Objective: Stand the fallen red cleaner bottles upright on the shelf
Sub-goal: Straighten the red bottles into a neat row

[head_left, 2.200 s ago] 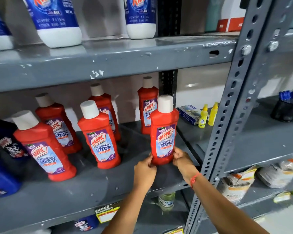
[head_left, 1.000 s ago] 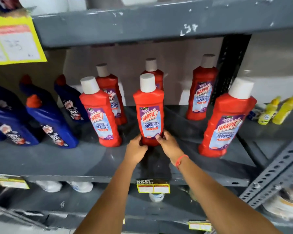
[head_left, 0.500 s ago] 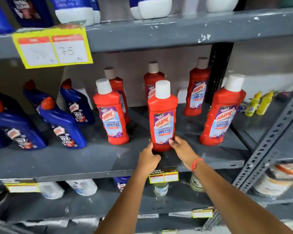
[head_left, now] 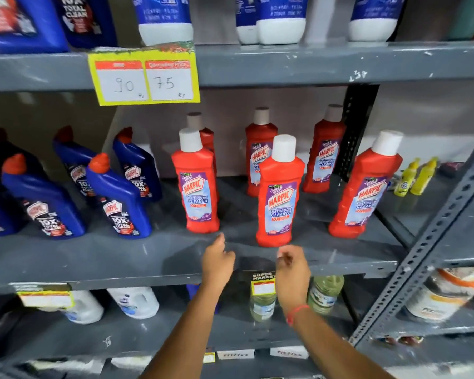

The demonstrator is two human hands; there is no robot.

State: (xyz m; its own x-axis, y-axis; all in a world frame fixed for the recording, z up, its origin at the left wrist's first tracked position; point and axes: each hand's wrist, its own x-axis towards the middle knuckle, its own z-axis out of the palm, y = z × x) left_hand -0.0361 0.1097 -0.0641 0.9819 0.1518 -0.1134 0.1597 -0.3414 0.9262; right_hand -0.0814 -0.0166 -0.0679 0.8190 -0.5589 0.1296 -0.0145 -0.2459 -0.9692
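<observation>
Several red cleaner bottles with white caps stand upright on the grey middle shelf. The front middle bottle stands near the shelf's front edge, with a second to its left and a third to its right. Three more stand behind, the middle one among them. My left hand hovers just below and left of the front middle bottle, fingers loosely curled, holding nothing. My right hand, with a red wristband, is just below that bottle, also free of it.
Blue cleaner bottles fill the shelf's left side. Two small yellow bottles stand far right. A yellow price tag hangs from the upper shelf edge. A perforated grey upright runs along the right. Clear and white bottles sit on the lower shelf.
Both hands have let go of the front middle red bottle and pulled back below it. The bottle stays upright. The view has shifted slightly up.
</observation>
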